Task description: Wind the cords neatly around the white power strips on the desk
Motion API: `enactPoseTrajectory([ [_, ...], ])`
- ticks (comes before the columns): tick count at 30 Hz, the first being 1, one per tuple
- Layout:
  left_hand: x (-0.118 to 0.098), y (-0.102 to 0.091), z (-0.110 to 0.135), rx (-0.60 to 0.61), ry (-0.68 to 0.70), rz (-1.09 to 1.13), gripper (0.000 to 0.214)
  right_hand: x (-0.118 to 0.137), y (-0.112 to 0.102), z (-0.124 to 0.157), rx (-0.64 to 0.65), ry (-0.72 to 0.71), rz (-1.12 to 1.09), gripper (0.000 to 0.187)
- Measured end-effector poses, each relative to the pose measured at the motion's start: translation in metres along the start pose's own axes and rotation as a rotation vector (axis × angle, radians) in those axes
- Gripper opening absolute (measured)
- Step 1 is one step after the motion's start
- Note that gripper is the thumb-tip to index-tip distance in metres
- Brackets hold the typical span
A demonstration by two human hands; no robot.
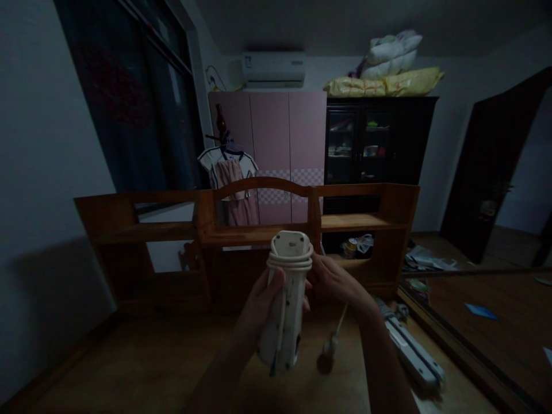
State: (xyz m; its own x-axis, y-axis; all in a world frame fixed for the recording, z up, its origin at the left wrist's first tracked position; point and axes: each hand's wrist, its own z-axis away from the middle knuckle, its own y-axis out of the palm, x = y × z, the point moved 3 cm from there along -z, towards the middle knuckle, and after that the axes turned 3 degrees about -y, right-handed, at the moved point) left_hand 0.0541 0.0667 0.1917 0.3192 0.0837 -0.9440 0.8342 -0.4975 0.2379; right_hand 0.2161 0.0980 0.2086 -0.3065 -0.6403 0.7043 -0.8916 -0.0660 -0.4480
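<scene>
A white power strip (292, 313), its screw-dotted side toward me, stands nearly upright in front of my chest. My left hand (259, 305) is wrapped round its left side, thumb on the face. Several turns of white cord (290, 262) circle the strip near its top. At the upper right side, my right hand (338, 280) has its fingers closed on the cord against the strip; the fingertips are partly hidden. Below that hand, the cord's free end hangs down with a plug (330, 347) just above the wooden surface.
A wooden shelf unit (259, 233) stands ahead. At the right lies a long white-and-grey device (411, 351) on the light wooden surface (142, 356), near a raised edge (448, 339). Pink and dark cabinets, hanging clothes (235, 172) and an open door (487, 172) are farther back.
</scene>
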Motion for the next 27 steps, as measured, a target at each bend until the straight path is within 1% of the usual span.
enactPoseTrajectory([
  [3, 0.002, -0.010, -0.007, -0.069, 0.011, -0.028, 0.055, 0.003, 0.004, 0.000, -0.016, 0.004, 0.120, 0.047],
  [6, 0.007, -0.015, -0.011, -0.129, 0.030, -0.063, 0.054, 0.010, 0.007, 0.000, -0.008, -0.037, 0.147, 0.042],
  [7, 0.008, -0.014, -0.012, -0.129, 0.023, -0.082, 0.054, 0.012, 0.007, 0.000, -0.027, -0.053, 0.145, 0.041],
  [9, 0.009, -0.013, -0.012, -0.123, 0.013, -0.128, 0.054, 0.013, 0.006, -0.001, -0.084, -0.063, 0.149, 0.046],
  [12, 0.008, -0.010, -0.012, -0.133, 0.002, -0.189, 0.056, 0.014, 0.006, 0.000, -0.143, -0.036, 0.187, 0.053],
  [15, 0.007, -0.011, -0.012, -0.142, -0.003, -0.228, 0.057, 0.015, 0.009, 0.001, -0.134, -0.026, 0.248, 0.049],
  [19, 0.007, -0.013, -0.013, -0.176, 0.053, -0.265, 0.059, 0.016, 0.013, -0.003, -0.091, -0.027, 0.351, 0.043],
  [24, 0.005, -0.015, -0.011, -0.189, 0.071, -0.276, 0.055, 0.018, 0.016, -0.006, -0.146, -0.025, 0.457, 0.041],
  [27, -0.001, -0.017, -0.010, -0.200, 0.085, -0.237, 0.051, 0.020, 0.019, -0.007, -0.173, 0.002, 0.497, 0.040],
])
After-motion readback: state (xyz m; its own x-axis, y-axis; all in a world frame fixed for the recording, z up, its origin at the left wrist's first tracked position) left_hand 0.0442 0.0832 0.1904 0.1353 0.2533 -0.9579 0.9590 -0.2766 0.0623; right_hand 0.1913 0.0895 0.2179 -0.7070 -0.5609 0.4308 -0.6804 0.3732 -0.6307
